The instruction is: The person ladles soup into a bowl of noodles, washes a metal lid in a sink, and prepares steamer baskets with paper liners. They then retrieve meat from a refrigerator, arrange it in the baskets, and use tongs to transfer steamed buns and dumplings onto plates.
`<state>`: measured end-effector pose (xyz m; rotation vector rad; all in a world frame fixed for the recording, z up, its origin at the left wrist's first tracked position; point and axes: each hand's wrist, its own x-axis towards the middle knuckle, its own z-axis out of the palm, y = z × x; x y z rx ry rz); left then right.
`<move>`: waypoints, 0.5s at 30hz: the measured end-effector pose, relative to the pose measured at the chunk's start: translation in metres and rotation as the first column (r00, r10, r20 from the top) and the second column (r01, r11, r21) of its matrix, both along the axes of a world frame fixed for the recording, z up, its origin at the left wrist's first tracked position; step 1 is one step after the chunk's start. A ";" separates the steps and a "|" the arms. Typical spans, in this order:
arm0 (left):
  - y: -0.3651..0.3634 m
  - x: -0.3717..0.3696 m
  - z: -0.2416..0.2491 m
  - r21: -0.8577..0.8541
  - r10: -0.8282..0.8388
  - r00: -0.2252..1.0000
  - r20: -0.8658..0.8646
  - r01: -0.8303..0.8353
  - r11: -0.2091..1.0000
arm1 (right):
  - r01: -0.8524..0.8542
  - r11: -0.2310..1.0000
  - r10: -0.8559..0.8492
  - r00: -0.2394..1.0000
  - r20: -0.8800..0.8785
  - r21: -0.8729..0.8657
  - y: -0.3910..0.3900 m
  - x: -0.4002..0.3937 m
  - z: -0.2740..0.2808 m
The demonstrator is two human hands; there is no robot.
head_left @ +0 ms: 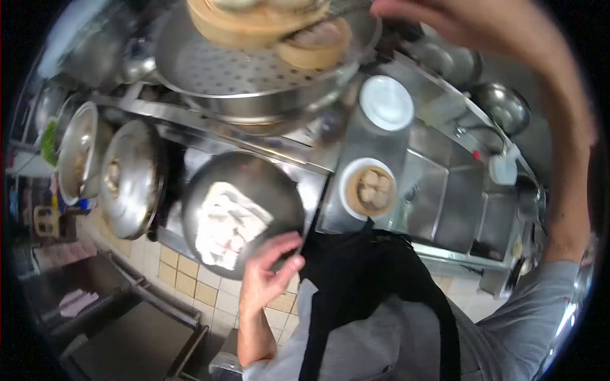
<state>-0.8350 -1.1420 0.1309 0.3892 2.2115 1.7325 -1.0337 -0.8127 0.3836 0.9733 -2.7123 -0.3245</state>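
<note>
My left hand (272, 270) is beside the near right rim of a dark wok (279, 184), thumb and fingers apart. Inside the wok lies a bright white heap (229, 225), too washed out to make out. My right arm stretches to the top, where my right hand (416, 11), blurred and partly cut off, reaches beside the bamboo steamer baskets. A large bamboo basket (235, 28) and a smaller one (311, 54) stand on a perforated metal steamer tray (210, 70). A thin dark strip (324, 22) crosses between the small basket and my right fingertips.
On the steel counter, a bamboo basket of dumplings (375, 189) sits on a white plate, with stacked white plates (386, 103) behind. To the right is a sink (426, 184) with a tap. A domed metal lid (130, 178) and a metal bowl (79, 152) stand left of the wok.
</note>
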 end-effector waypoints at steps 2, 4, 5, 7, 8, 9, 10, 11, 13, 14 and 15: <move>0.032 -0.016 -0.011 -0.126 0.057 0.996 -0.061 -0.064 0.990 | 0.064 0.998 -0.063 0.997 -0.034 0.011 0.033 0.036 0.013; 0.069 -0.032 -0.021 -0.176 0.088 0.987 -0.133 -0.111 0.978 | 0.141 0.990 -0.139 0.988 -0.072 0.009 0.068 0.073 0.022; 0.086 -0.039 -0.028 -0.206 0.078 0.981 -0.180 -0.115 0.972 | 0.174 0.985 -0.174 0.982 -0.080 0.002 0.084 0.091 0.026; 0.115 -0.048 -0.062 -0.317 -0.044 0.902 -0.429 -0.105 0.942 | 0.243 0.970 -0.242 0.968 -0.072 0.011 0.110 0.130 0.026; 0.129 -0.050 -0.073 -0.385 -0.116 0.879 -0.464 -0.083 0.919 | 0.275 0.961 -0.274 0.960 -0.059 0.019 0.120 0.148 0.025; 0.143 -0.051 -0.089 -0.431 -0.163 0.851 -0.499 -0.081 0.899 | 0.302 0.953 -0.301 0.953 -0.041 0.022 0.128 0.164 0.022; 0.155 -0.052 -0.098 -0.451 -0.196 0.847 -0.494 -0.057 0.891 | 0.325 0.945 -0.325 0.946 -0.021 0.019 0.136 0.182 0.018; 0.167 -0.051 -0.106 -0.470 -0.228 0.842 -0.489 -0.035 0.882 | 0.340 0.940 -0.340 0.940 0.004 0.014 0.141 0.197 0.012; 0.185 -0.049 -0.124 -0.502 -0.253 0.837 -0.485 -0.029 0.864 | 0.355 0.935 -0.353 0.933 0.074 -0.021 0.149 0.226 -0.002; 0.191 -0.047 -0.131 -0.526 -0.270 0.833 -0.483 -0.029 0.850 | 0.455 0.883 -0.464 0.884 0.057 0.117 0.143 0.232 -0.012; 0.195 -0.047 -0.134 -0.533 -0.278 0.832 -0.480 -0.025 0.846 | 0.503 0.845 -0.517 0.855 0.043 0.181 0.144 0.238 -0.022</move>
